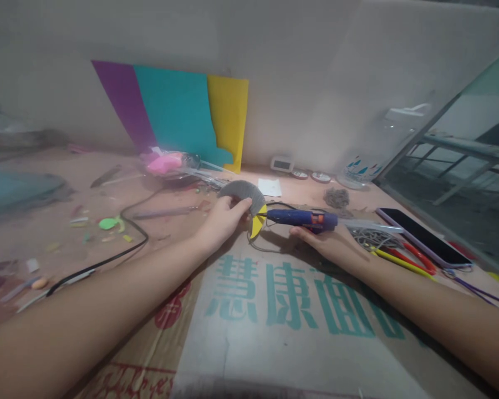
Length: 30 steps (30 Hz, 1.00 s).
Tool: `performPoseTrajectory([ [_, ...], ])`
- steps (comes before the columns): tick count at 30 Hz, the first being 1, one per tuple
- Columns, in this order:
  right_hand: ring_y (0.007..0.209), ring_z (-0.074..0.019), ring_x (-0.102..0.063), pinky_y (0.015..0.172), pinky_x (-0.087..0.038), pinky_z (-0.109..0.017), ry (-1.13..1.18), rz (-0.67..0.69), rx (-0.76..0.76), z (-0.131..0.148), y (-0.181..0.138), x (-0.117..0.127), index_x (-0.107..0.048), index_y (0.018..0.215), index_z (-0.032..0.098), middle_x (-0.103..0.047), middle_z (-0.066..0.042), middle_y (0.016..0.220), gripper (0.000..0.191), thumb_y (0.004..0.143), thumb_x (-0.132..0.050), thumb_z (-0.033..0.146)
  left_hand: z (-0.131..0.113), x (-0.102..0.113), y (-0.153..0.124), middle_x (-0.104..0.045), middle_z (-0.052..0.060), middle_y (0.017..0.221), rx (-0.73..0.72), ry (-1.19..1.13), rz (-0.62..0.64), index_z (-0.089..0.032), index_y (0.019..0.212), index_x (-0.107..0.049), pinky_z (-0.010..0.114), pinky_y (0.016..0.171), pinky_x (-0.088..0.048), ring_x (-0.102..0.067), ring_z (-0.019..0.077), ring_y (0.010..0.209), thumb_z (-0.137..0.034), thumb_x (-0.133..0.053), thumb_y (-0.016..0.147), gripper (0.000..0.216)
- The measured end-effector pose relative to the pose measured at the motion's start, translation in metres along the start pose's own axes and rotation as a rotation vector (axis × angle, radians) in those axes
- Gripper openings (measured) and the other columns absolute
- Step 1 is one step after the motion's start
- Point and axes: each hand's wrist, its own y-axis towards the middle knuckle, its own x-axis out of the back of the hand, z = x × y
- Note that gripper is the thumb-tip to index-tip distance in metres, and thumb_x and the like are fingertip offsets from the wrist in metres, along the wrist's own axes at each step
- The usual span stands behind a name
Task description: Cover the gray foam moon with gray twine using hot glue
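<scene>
Left hand (223,220): closed on grey-yellow craft piece (249,200), light, bendable, pinched at lower edge | Right hand (322,241): curled under blue glue gun (301,218), rigid, nozzle likely hot, touching piece | both above cardboard (274,310).

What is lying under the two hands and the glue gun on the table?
A flattened cardboard box with green printed characters lies under them. What is beneath the cardboard is covered.

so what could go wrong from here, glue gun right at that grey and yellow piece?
1. The glue gun nozzle sits close to the left hand holding the grey and yellow craft piece: burn risk, likely.
2. The black cord trails by the left forearm; it could snag.
</scene>
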Motion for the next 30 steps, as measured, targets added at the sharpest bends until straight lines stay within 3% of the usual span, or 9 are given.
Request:
performPoseTrajectory([
  [7,0.075,-0.0282,-0.069,0.066,-0.056,-0.037,0.022,0.012,0.015,-0.0010,0.0012,0.0002,-0.069,0.076,0.021,-0.074,-0.007,0.077,0.034,0.074,-0.065,0.055,-0.0068,-0.0038,-0.0018,-0.061,0.002,0.065,0.052,-0.042,-0.013,-0.015,0.074,-0.059,0.026,0.060,-0.042,-0.057,0.0137,0.061,-0.044,-0.063,0.078,0.029],
  [16,0.068,-0.0274,-0.069,0.060,-0.056,-0.037,0.067,-0.012,0.049,-0.0040,0.0025,-0.0004,-0.071,0.076,0.023,-0.072,-0.005,0.068,0.030,0.075,-0.066,0.052,-0.0064,-0.0023,-0.0017,-0.062,0.002,0.064,0.039,-0.038,-0.016,-0.016,0.072,-0.058,0.026,0.060,-0.042,-0.057,0.0140,0.060,-0.042,-0.062,0.078,0.028],
  [30,0.075,-0.0295,-0.070,0.069,-0.057,-0.040,0.057,-0.005,0.008,0.0026,0.0021,0.0030,-0.072,0.074,0.022,-0.073,-0.006,0.071,0.026,0.077,-0.065,0.046,-0.0024,0.0004,-0.0003,-0.061,0.002,0.063,-0.008,0.012,0.027,-0.016,0.069,-0.059,0.026,0.060,-0.041,-0.056,0.0137,0.059,-0.047,-0.061,0.080,0.033],
])
